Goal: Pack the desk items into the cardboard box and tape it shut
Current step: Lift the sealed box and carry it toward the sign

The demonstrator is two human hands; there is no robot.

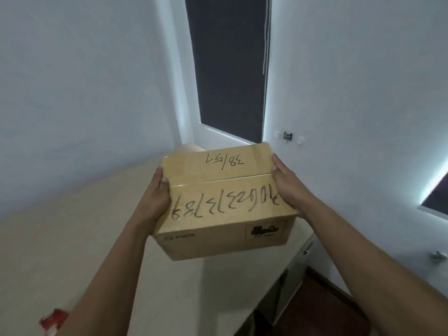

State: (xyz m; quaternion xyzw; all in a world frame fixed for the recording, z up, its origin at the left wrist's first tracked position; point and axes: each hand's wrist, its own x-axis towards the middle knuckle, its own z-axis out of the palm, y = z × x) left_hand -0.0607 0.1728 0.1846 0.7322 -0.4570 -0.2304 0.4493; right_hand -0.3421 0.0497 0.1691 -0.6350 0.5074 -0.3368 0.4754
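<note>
Brown corrugated cardboard box (224,202), rectangular, its flaps closed with glossy clear tape along the centre seam and black handwriting on top, is held in the air above a smooth beige desk (80,238). The left hand (155,200) clasps its left side and the right hand (289,190) its right side. Desk surface beneath lies bare; a blurred red object (54,322) sits near the bottom-left corner.

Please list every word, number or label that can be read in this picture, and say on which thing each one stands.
"PICO": printed on the front side of the brown cardboard box, lower left.
"38/57": handwritten in black marker on the far top flap, upside down to the camera.
A long handwritten number on the near top flap, also upside down: digits not surely readable.
Black printed label on the front side, right: too blurred to read.
</note>
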